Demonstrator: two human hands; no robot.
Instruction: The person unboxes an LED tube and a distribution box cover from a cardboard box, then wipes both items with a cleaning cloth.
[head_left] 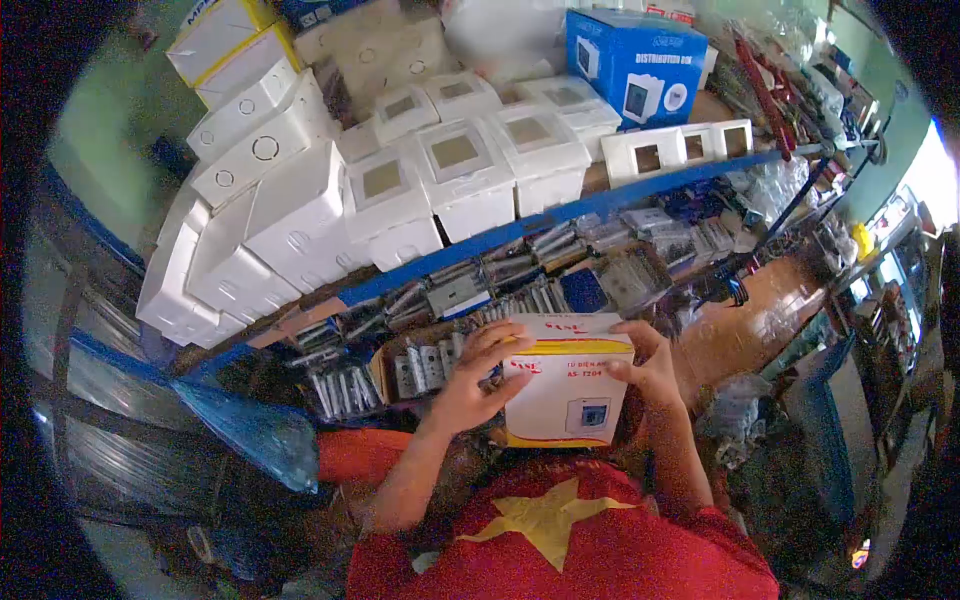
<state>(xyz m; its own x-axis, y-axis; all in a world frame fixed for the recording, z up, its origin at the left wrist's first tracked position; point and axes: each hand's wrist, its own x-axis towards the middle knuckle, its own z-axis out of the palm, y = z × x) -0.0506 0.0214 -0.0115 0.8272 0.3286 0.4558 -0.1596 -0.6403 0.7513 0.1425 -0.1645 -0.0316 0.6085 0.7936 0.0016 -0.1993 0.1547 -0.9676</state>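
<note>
A red shirt (600, 540) fills the near edge; just beyond, a white-and-yellow box (565, 385) is gripped between the left hand (475, 380) and right hand (645, 365), below far shelved white enclosures (460, 170).

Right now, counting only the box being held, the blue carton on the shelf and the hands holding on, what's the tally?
White-and-yellow box: 1
Blue carton: 1
Hands on the box: 2, left hand and right hand
Total: 4
</note>
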